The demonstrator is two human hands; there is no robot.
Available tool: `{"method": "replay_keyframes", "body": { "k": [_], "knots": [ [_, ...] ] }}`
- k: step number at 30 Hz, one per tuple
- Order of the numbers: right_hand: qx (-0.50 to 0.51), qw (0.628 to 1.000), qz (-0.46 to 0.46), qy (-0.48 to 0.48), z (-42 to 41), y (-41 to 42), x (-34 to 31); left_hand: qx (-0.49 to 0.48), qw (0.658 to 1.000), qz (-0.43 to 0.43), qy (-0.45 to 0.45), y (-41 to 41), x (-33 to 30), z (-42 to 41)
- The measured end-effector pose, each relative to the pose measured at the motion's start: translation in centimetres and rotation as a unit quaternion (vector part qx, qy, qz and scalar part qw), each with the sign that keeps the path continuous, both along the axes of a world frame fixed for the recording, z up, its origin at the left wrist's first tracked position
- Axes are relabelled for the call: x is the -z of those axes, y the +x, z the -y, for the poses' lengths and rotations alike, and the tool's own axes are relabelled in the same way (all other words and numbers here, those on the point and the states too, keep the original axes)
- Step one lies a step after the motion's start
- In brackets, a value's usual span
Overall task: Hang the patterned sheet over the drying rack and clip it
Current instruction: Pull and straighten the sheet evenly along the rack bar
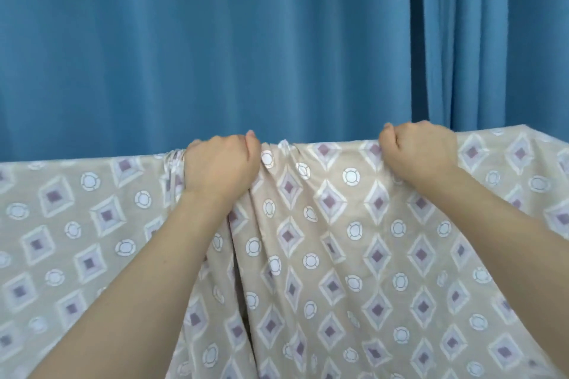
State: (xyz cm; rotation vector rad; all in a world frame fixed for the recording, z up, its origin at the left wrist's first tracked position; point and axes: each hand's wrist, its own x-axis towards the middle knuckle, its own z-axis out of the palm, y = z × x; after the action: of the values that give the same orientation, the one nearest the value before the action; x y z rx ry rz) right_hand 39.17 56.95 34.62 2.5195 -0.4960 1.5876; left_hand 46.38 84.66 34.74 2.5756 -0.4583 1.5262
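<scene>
Both hands, left hand (pixel 220 163) and right hand (pixel 415 151), grip one patterned sheet (pixel 338 240) (fingers curled).

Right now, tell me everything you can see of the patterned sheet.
The sheet is thin beige cloth printed with purple-centred diamonds and white rings. It hangs down from a straight top edge, which rises toward the right, in front of a blue curtain. The left hand and right hand grip that edge, bunching folds between them. No clips or rack bar show.
</scene>
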Motion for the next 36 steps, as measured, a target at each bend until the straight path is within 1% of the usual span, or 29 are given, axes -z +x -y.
{"method": "replay_keyframes", "body": {
  "k": [3,6,8,12,15,18,20,22,25,26,28,29,31,33,34,36],
  "knots": [
    [-0.046,0.996,0.02,-0.073,-3.5,0.5,-0.5,0.006,1.0,0.003,-0.001,-0.5,0.0,0.7],
    [-0.115,0.988,-0.027,-0.098,-7.2,1.5,-0.8,0.015,0.999,0.031,0.003,-0.8,0.5,1.4],
    [-0.106,0.989,-0.048,-0.09,-8.4,2.0,-0.7,0.022,0.999,0.041,-0.005,-0.8,0.9,1.0],
    [-0.076,0.993,-0.055,-0.078,-8.8,2.4,-0.6,0.033,0.999,0.026,-0.001,-0.2,1.1,-1.1],
    [-0.074,0.993,-0.051,-0.074,-8.9,2.2,-0.5,0.007,0.999,0.031,-0.016,1.0,1.2,-4.6],
    [-0.066,0.994,-0.044,-0.076,-8.9,2.1,-0.4,-0.043,0.997,0.032,-0.057,1.7,1.6,-8.7],
    [-0.062,0.994,-0.039,-0.08,-9.0,2.1,-0.3,-0.063,0.994,0.025,-0.081,1.4,1.6,-9.7],
    [-0.057,0.994,-0.035,-0.083,-9.3,2.2,-0.3,-0.031,0.996,0.016,-0.083,0.9,1.4,-8.6],
    [-0.056,0.995,-0.031,-0.08,-9.4,2.2,-0.1,0.071,0.996,0.01,-0.057,0.2,1.3,-5.5],
    [-0.056,0.995,-0.029,-0.078,-9.3,2.2,-0.1,0.087,0.994,0.006,-0.073,0.1,1.3,-4.8],
    [-0.057,0.995,-0.027,-0.072,-9.2,2.1,-0.2,0.113,0.985,-0.002,-0.132,0.5,1.1,-4.2],
    [-0.057,0.996,-0.024,-0.069,-9.2,2.1,-0.2,0.124,0.98,0.013,-0.154,0.5,1.2,-4.2],
    [-0.059,0.996,-0.022,-0.068,-9.3,2.1,-0.1,0.133,0.973,0.086,-0.167,-0.1,1.9,-4.3],
    [-0.058,0.996,-0.025,-0.069,-9.3,2.0,-0.1,0.138,0.967,0.143,-0.157,-0.8,3.8,-4.5],
    [-0.057,0.996,-0.028,-0.067,-9.3,1.9,-0.1,0.136,0.971,0.148,-0.133,-0.9,5.1,-4.6],
    [-0.06,0.996,-0.029,-0.063,-9.2,1.8,-0.2,0.14,0.981,0.11,-0.077,-0.9,6.9,-5.1]
  ]
}}
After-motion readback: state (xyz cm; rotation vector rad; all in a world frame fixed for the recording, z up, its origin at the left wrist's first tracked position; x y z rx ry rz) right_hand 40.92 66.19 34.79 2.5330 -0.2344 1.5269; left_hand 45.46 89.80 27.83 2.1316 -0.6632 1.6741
